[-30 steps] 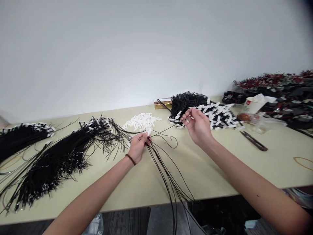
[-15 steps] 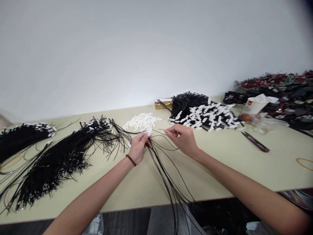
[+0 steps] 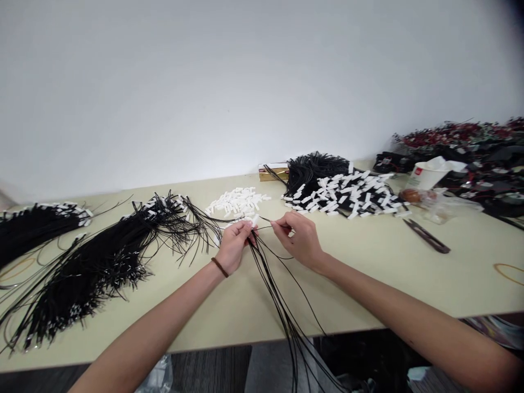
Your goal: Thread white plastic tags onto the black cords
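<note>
Right hand now closer in, black cord pinched; left hand clamps white tag, so tip's near it.

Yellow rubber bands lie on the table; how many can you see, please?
2: left rubber band beside the leftmost black wire bundle, right rubber band at the picture's right edge; more may be hidden.

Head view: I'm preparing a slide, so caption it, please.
Left hand gripping black cords and a white piece, right hand pinching one cord close by, white pieces heaped behind.
</note>
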Demonstrator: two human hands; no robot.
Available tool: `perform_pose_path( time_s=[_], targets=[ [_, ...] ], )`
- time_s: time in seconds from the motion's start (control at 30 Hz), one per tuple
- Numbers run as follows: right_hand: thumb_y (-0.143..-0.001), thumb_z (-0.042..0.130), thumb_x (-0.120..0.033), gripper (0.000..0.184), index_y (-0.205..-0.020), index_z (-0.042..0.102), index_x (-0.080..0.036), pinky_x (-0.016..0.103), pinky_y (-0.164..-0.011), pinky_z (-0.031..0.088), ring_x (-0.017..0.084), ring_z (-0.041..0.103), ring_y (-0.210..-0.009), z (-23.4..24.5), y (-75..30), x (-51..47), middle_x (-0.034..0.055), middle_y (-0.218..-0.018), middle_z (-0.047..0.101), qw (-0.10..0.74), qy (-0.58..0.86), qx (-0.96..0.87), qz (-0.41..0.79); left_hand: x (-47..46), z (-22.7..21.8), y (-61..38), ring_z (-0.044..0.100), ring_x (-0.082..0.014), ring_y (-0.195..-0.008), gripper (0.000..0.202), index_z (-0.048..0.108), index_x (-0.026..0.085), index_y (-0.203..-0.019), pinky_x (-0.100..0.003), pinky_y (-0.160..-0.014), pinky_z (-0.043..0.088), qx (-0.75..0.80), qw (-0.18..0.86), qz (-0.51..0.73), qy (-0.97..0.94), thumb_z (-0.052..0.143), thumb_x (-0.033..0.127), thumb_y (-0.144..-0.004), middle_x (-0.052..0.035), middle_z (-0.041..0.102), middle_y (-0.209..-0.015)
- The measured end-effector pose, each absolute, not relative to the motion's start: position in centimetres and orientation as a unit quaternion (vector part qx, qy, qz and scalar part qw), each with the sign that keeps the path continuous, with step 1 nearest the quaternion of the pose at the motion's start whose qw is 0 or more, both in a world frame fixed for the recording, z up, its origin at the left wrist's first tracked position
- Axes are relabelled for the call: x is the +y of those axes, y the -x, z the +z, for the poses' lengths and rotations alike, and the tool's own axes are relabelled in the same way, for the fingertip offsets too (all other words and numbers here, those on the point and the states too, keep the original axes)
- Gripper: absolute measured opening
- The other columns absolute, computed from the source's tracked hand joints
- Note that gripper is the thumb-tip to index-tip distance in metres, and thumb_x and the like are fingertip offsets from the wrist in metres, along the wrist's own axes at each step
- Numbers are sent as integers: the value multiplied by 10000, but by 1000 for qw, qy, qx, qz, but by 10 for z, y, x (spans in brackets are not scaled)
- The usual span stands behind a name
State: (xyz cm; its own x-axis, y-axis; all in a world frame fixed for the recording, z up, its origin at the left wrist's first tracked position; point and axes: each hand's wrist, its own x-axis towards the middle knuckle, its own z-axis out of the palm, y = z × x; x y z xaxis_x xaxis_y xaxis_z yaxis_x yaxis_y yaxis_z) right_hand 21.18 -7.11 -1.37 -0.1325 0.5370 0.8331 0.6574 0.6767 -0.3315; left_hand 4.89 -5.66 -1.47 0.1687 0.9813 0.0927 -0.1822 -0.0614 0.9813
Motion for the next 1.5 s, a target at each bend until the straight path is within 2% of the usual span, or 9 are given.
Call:
perform_pose_path(
  time_s=[0.43, 0.87, 1.1, 1.5],
  targets=[
    [-849, 485, -236, 242, -623, 416, -184, 243, -535, 306, 99, 379, -537, -16, -212, -70, -32, -542, 412, 522, 400, -751, -64, -55, -19, -48, 459, -81, -525, 287, 587, 112, -711, -216, -510, 362, 370, 560, 507, -541, 623, 397, -704, -5, 543, -640],
    [-844, 477, -243, 229, -627, 451, -176, 233, -525, 300, 96, 394, -535, -15, -210, -72, -27, -554, 435, 525, 428, -736, 18, -55, -18, -48, 454, -82, -522, 292, 589, 115, -705, -217, -510, 361, 376, 547, 506, -551, 617, 405, -706, -5, 546, -632],
    [-875, 414, -250, 256, -645, 495, -173, 249, -561, 312, 110, 409, -569, -15, -211, -71, -10, -582, 464, 491, 428, -758, 44, -55, -19, -47, 459, -82, -521, 274, 589, 119, -707, -222, -512, 360, 371, 547, 501, -559, 610, 392, -719, -1, 549, -634],
    [-885, 376, -250, 267, -633, 432, -183, 251, -575, 310, 117, 418, -586, -14, -209, -72, -10, -605, 463, 477, 439, -758, 70, -54, -20, -47, 464, -87, -537, 278, 586, 123, -705, -220, -519, 361, 374, 538, 500, -567, 609, 400, -718, -6, 554, -636]
  ],
)
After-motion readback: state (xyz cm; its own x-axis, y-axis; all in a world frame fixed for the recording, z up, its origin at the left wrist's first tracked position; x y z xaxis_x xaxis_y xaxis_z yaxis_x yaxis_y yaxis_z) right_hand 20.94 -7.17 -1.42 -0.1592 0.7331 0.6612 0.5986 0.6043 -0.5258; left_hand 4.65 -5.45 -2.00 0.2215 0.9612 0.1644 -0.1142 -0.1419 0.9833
